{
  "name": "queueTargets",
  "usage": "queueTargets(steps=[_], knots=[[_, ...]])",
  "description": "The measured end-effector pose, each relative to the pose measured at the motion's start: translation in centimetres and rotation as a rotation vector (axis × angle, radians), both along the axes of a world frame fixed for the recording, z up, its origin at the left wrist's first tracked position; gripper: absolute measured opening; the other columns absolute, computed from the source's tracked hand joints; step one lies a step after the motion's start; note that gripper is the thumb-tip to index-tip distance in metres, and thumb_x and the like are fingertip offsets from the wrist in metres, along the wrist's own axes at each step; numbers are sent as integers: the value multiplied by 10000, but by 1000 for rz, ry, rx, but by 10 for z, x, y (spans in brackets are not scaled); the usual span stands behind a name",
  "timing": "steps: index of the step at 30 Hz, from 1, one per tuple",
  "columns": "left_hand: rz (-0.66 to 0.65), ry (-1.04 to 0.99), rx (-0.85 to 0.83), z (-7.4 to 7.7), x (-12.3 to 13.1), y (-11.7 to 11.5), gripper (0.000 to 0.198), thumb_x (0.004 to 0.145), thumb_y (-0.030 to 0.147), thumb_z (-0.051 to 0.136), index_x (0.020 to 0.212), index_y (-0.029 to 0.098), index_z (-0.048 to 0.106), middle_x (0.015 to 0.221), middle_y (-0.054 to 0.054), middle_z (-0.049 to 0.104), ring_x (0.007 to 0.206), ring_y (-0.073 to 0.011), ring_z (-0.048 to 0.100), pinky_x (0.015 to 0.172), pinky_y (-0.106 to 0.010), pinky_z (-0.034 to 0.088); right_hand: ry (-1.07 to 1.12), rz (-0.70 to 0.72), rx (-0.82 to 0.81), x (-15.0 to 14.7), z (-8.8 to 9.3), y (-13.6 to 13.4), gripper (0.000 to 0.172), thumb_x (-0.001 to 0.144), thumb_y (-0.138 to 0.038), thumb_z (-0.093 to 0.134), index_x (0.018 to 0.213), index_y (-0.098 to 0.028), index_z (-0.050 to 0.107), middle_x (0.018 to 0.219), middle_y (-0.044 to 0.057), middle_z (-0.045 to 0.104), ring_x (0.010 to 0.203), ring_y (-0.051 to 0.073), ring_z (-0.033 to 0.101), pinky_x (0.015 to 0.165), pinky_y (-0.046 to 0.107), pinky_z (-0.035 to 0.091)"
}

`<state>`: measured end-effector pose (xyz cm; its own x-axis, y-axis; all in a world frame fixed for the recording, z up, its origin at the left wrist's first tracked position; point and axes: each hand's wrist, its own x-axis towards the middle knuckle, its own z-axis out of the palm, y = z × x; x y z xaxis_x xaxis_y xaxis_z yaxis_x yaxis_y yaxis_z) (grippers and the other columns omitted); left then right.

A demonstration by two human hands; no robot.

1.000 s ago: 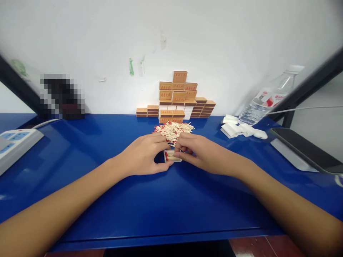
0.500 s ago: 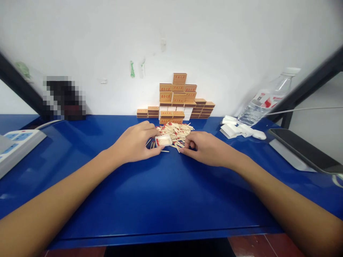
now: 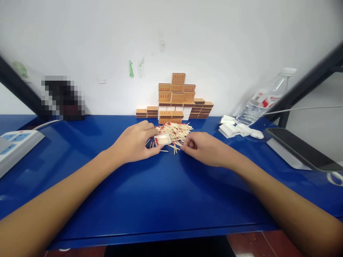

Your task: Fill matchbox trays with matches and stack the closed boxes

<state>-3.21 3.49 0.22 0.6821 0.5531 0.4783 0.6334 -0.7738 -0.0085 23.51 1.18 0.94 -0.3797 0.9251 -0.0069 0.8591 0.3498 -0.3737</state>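
Between the thumb and fingers of my left hand (image 3: 136, 142) is a small white matchbox tray (image 3: 166, 138). Red-tipped matches lie side by side in it. My right hand (image 3: 205, 148) is closed in a pinch at the right front edge of the loose match pile (image 3: 175, 131). Whatever its fingertips hold, if anything, is too small to make out. A few stray matches (image 3: 175, 149) lie between the hands, in front of the pile.
Stacked matchboxes (image 3: 171, 96) stand behind the pile against the wall. To the right are white plastic pieces (image 3: 230, 129), a tilted water bottle (image 3: 259, 100) and a phone (image 3: 308, 148). A power strip (image 3: 20, 146) sits on the blue table (image 3: 160, 203) at left.
My right fingertips have drawn closer together and shifted slightly at the pile's edge. Matches in front of the pile lie differently. My left hand keeps its hold on the tray.
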Motion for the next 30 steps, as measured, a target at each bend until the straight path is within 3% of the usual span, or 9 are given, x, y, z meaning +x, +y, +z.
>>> queueTargets(steps=[7, 14, 21, 30], knots=[[14, -13, 25, 2, 1, 0, 308, 962, 427, 649, 1063, 155, 751, 941, -84, 725, 909, -244, 652, 766, -362, 520, 28, -99, 40, -18, -8, -3, 407, 949, -527, 629, 679, -224, 607, 680, 28, 656, 622, 176, 545, 576, 325, 337], [26, -36, 70, 2, 0, 2, 287, 951, 399, 663, 1022, 135, 753, 899, -71, 710, 848, -231, 637, 735, -364, 511, -85, -178, 192, -30, -15, -4, 496, 901, -695, 618, 784, -213, 618, 847, 105, 718, 772, 250, 627, 631, 344, 368], [22, -46, 78, 2, 0, 1, 293, 957, 413, 656, 1014, 141, 748, 886, -68, 699, 842, -225, 629, 719, -352, 501, -210, -187, 192, -43, -13, -3, 502, 977, -645, 513, 804, -193, 642, 897, 160, 717, 822, 294, 666, 661, 368, 421], [21, -41, 97, 3, 1, 1, 268, 951, 397, 663, 997, 146, 744, 902, -71, 710, 850, -225, 636, 735, -350, 509, -167, -89, 17, -28, 0, -5, 263, 1009, -356, 640, 796, -202, 628, 811, 58, 720, 735, 196, 622, 623, 306, 355]])
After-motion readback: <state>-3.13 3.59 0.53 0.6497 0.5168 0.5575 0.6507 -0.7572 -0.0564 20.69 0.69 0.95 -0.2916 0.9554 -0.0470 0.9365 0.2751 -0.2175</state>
